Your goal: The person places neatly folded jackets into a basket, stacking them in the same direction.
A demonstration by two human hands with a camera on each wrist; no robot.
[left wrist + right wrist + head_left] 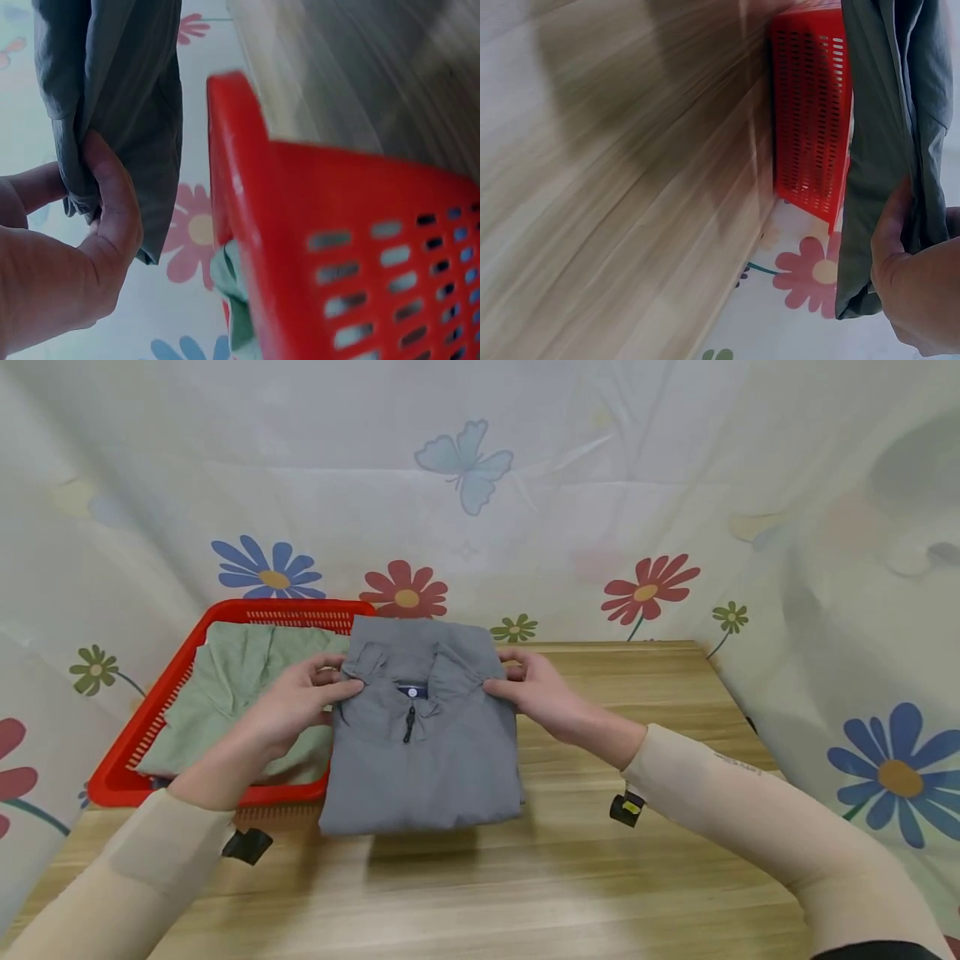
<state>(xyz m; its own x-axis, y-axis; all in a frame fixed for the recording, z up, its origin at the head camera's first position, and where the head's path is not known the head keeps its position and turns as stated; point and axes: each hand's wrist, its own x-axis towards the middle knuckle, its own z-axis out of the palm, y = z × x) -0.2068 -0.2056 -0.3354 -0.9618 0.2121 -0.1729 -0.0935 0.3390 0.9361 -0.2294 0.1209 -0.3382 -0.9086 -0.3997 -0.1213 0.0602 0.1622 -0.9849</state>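
Observation:
A folded grey jacket (pixel 427 768) with a short black zipper pull at its collar is held up above the table. My left hand (pixel 300 697) pinches its left side near the collar, thumb on top and fingers beneath. On the opposite side my right hand (pixel 543 693) grips the edge the same way. In the left wrist view the layered grey cloth (pixel 139 120) hangs between thumb and fingers. The right wrist view has the jacket's folded edge (pixel 877 150) clear of the wood. Just left of the jacket stands a red basket (pixel 120 777) with folded light green clothing (pixel 232 668) in it.
The wooden table (pixel 600 885) spreads under the jacket and out to the right. Behind it hangs a pale curtain (pixel 315 485) printed with flowers and a butterfly. The basket's raised rim (pixel 240 165) is close to my left wrist.

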